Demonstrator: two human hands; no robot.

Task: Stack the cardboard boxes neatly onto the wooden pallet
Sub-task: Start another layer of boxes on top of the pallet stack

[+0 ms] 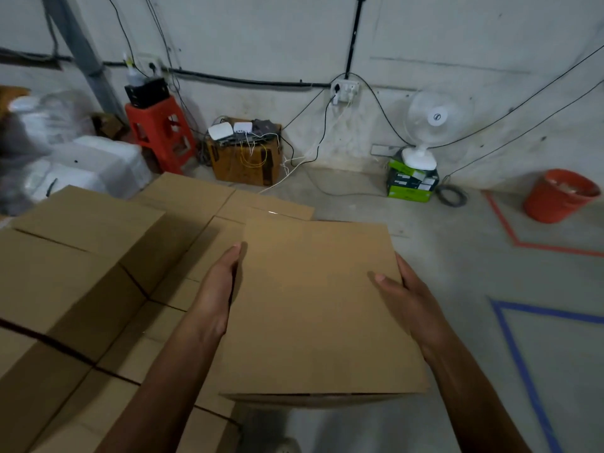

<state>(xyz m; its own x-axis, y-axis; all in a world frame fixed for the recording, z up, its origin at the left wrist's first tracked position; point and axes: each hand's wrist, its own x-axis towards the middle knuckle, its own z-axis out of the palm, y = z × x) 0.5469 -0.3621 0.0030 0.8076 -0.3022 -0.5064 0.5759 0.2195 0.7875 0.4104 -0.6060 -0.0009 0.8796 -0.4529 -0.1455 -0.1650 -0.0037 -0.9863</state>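
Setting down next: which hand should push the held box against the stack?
Probably right: the right hand grips the box on its side away from the stacked boxes; the left hand lies between them.

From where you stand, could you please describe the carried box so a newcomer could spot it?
Start at the block of stacked cardboard boxes on the left. Just right of it, one plain box hangs over the grey floor. It alone is held: the left hand presses one side, the right hand grips the other.
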